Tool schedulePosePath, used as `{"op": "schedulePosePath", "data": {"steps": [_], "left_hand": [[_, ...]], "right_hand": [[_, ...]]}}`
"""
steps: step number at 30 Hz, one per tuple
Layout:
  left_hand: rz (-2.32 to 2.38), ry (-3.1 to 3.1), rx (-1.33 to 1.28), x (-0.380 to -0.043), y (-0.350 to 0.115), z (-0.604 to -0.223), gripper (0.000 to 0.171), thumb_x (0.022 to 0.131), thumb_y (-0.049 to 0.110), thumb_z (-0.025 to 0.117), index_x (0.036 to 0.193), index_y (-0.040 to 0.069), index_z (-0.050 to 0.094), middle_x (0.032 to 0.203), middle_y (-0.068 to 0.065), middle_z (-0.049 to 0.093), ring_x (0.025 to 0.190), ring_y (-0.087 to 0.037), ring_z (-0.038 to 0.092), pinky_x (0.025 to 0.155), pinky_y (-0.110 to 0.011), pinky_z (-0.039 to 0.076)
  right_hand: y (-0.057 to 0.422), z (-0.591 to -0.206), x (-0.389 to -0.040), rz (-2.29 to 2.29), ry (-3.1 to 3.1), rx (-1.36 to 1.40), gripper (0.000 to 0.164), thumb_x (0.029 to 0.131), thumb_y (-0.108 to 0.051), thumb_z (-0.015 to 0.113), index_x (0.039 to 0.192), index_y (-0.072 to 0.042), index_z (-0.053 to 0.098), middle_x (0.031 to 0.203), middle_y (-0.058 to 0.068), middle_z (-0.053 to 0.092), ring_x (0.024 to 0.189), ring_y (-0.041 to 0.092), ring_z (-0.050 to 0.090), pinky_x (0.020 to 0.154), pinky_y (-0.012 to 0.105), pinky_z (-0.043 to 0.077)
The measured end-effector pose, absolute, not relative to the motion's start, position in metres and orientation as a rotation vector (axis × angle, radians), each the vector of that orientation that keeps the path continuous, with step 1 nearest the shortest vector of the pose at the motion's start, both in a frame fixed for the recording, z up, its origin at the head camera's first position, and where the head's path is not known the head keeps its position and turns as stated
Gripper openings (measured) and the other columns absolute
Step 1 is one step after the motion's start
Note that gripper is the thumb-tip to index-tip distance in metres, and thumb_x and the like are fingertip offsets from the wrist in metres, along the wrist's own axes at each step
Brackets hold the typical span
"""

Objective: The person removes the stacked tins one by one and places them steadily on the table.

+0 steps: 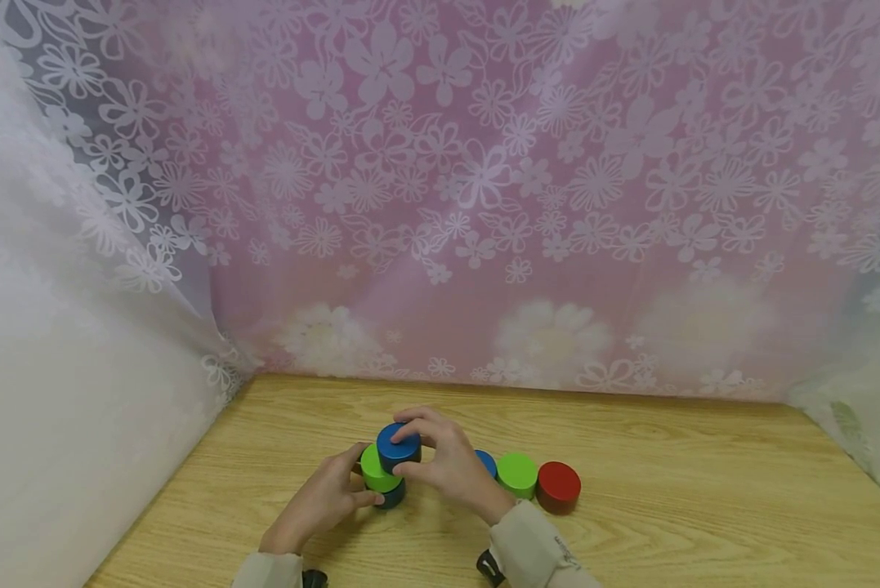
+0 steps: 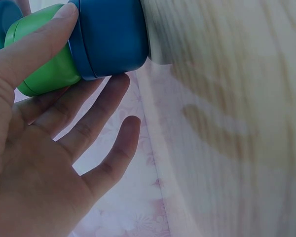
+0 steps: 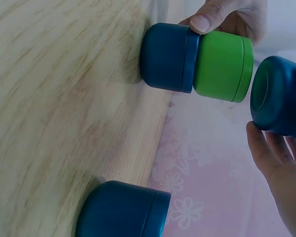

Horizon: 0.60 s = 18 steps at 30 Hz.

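Note:
A blue round lidded canister [image 1: 391,496] stands on the table with a green canister [image 1: 377,471] stacked on it. My left hand [image 1: 322,500] grips this stack from the left. Its thumb [image 2: 44,47] lies across the green one, the tip at the seam with the blue, and fingers reach behind. Above, my right hand [image 1: 450,465] holds a second blue canister [image 1: 399,443] between thumb and fingers. In the right wrist view this held canister [image 3: 281,98] is slightly tilted, its base close over the green lid [image 3: 247,69].
Right of the hands, another blue canister [image 1: 487,462], a green canister [image 1: 517,474] and a red canister [image 1: 559,487] stand in a row on the wooden table [image 1: 667,457]. The right forearm partly covers that blue one. A floral curtain [image 1: 484,245] hangs along the table's back edge.

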State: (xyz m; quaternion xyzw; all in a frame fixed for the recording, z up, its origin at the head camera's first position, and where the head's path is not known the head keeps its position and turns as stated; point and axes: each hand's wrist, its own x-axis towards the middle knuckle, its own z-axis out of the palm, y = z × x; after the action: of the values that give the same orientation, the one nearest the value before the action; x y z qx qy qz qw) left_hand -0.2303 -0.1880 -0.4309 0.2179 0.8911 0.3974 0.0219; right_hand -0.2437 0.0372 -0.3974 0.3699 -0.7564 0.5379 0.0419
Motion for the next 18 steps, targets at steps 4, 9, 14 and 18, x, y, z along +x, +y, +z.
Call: {"op": "schedulePosePath", "data": {"steps": [4, 9, 14, 18], "left_hand": [[1.239, 2.758, 0.667, -0.23, -0.188, -0.431, 0.062, 0.084, 0.011, 0.084, 0.137, -0.001, 0.054, 0.118, -0.011, 0.067, 0.102, -0.032, 0.067, 0.087, -0.053, 0.056], [1.237, 2.768, 0.691, -0.23, -0.187, -0.43, 0.061, 0.084, 0.01, 0.084, 0.136, -0.002, 0.054, 0.118, -0.011, 0.067, 0.102, -0.03, 0.068, 0.087, -0.052, 0.056], [1.24, 2.767, 0.685, -0.229, -0.186, -0.43, 0.062, 0.084, 0.009, 0.084, 0.137, -0.001, 0.054, 0.118, -0.011, 0.067, 0.103, -0.03, 0.067, 0.088, -0.052, 0.056], [1.249, 2.759, 0.675, -0.23, -0.187, -0.43, 0.061, 0.084, 0.009, 0.084, 0.137, 0.0, 0.054, 0.119, -0.01, 0.067, 0.105, -0.031, 0.066, 0.089, -0.053, 0.055]], "right_hand": [[0.039, -0.397, -0.243, 1.651, -2.302, 1.136, 0.021, 0.088, -0.002, 0.079, 0.107, -0.003, 0.07, 0.135, 0.015, 0.057, 0.123, 0.037, 0.057, 0.1, 0.046, 0.052], [0.041, -0.398, -0.242, 1.654, -2.312, 1.118, 0.022, 0.087, -0.001, 0.08, 0.106, -0.003, 0.071, 0.134, 0.014, 0.057, 0.124, 0.036, 0.057, 0.1, 0.045, 0.052], [0.044, -0.4, -0.241, 1.633, -2.293, 1.128, 0.021, 0.086, -0.001, 0.08, 0.105, -0.003, 0.071, 0.133, 0.015, 0.058, 0.122, 0.037, 0.058, 0.098, 0.044, 0.053], [0.048, -0.401, -0.24, 1.596, -2.264, 1.136, 0.022, 0.086, -0.001, 0.081, 0.105, -0.002, 0.07, 0.131, 0.016, 0.059, 0.12, 0.039, 0.059, 0.097, 0.041, 0.054]]}}
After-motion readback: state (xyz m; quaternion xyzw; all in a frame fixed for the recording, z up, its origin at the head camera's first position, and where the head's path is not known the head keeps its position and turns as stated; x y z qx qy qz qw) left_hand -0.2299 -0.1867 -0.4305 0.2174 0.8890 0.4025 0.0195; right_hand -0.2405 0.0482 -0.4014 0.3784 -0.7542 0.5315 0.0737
